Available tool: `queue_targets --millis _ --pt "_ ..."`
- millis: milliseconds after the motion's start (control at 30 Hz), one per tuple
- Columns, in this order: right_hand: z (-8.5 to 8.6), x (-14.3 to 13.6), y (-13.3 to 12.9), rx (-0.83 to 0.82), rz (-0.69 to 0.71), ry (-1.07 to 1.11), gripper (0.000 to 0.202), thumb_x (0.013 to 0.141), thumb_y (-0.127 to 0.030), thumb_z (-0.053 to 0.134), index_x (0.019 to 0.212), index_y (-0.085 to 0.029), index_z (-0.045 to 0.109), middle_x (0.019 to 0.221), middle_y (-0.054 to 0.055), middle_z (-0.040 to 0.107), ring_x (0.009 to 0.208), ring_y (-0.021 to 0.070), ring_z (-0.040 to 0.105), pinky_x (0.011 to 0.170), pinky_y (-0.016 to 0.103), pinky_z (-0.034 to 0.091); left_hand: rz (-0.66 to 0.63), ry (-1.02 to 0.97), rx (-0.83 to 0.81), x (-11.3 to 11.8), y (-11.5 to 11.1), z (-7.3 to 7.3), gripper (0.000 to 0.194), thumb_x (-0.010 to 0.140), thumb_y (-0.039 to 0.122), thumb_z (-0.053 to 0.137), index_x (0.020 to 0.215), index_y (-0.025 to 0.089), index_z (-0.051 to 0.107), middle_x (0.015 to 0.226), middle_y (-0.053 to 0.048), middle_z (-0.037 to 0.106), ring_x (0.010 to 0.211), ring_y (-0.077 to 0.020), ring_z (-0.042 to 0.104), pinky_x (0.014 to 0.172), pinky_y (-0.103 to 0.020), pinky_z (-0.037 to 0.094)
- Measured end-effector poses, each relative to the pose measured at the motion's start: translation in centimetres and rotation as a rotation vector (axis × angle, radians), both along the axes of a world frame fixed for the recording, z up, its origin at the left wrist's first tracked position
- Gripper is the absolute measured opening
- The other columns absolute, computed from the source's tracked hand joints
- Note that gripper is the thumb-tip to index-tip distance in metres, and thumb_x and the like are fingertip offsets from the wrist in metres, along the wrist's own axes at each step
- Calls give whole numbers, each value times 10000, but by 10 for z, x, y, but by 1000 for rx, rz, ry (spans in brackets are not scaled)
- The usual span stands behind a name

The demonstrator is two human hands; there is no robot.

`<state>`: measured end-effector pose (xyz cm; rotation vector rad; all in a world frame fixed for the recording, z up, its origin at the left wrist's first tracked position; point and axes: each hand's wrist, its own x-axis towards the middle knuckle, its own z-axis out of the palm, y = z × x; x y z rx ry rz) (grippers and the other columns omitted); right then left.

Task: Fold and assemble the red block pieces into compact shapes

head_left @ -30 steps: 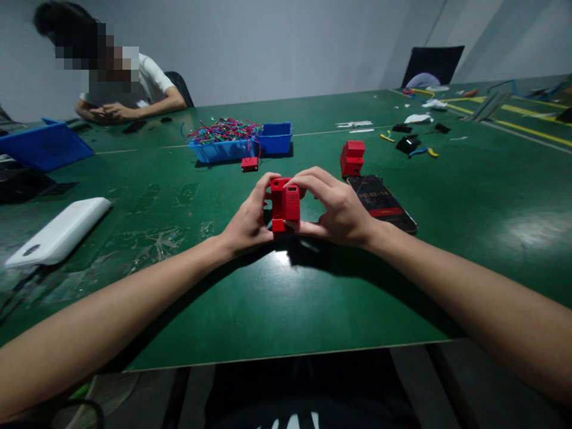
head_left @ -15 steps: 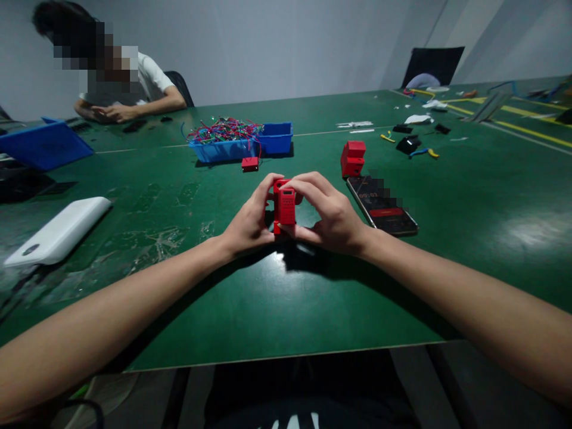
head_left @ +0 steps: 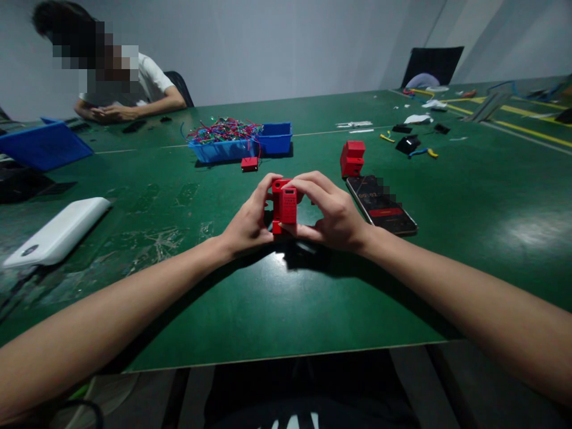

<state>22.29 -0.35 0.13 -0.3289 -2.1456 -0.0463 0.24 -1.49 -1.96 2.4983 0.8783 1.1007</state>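
Just above the middle of the table's near half, I hold a small red plastic casing (head_left: 289, 208) upright between my two hands. Its right-hand panel carries a small slot near the top and rows of fine marks; a narrower part with a round hole shows at its left. My left hand (head_left: 251, 215) grips the left side, thumb low and fingers at the top. From the right, my right hand (head_left: 336, 213) pinches the panel, fingertips on its upper edge and thumb near the bottom. Whether the two parts are joined, I cannot tell.
Beyond stand another red casing (head_left: 353, 159), a phone (head_left: 388, 211), a small red box (head_left: 249, 164), a bin of wires (head_left: 221, 150) and a blue bin (head_left: 276, 143). A white power bank (head_left: 58, 232) lies left. Pliers (head_left: 424, 152) lie right; a person (head_left: 129, 89) sits opposite.
The slotted panel of the red casing has shifted very slightly right relative to the narrower left part. Both hands keep their grip in nearly the same place.
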Motion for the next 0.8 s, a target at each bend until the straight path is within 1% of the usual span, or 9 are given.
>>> queue_targets --millis 133,267,400,567,700,800 --pt "0 -1 0 -15 -1 -11 488 850 -356 704 1263 -180 511 1143 123 611 1023 236 636 824 391 589 24 7 -2 0 -1 0 993 709 332 815 1507 237 232 1433 -193 507 1171 -308 622 985 -461 554" --pt "2 2 0 -14 -19 -20 494 828 -389 712 1238 -190 522 1107 104 613 954 230 631 789 401 588 19 -5 -31 0 -1 -1 1004 694 290 821 1506 250 232 1463 -192 491 1187 -311 621 963 -447 566" --pt "5 4 1 -11 -41 -32 500 781 -381 733 1200 -192 537 1067 91 617 900 226 620 759 414 587 16 -13 -55 -1 -1 -1 1013 674 247 812 1509 246 238 1487 -200 476 1216 -324 608 1021 -503 531" --pt "4 4 2 -9 -32 -27 500 781 -373 735 1208 -197 542 1083 90 613 900 220 618 757 414 586 10 -14 -48 -2 1 -3 1009 667 226 799 1508 248 241 1472 -193 489 1250 -338 586 1058 -535 502" --pt "3 4 2 2 -12 -13 494 790 -365 735 1211 -188 546 1076 93 612 880 211 615 736 396 582 4 -13 -39 -2 2 -4 1009 671 240 806 1505 251 239 1461 -191 497 1245 -340 589 1051 -536 505" --pt "4 5 3 -24 -30 -38 482 814 -391 724 1219 -200 546 1085 86 613 887 207 616 748 391 581 2 -14 -34 -1 2 -4 1005 683 278 814 1504 252 234 1460 -197 491 1214 -333 606 1000 -504 541"
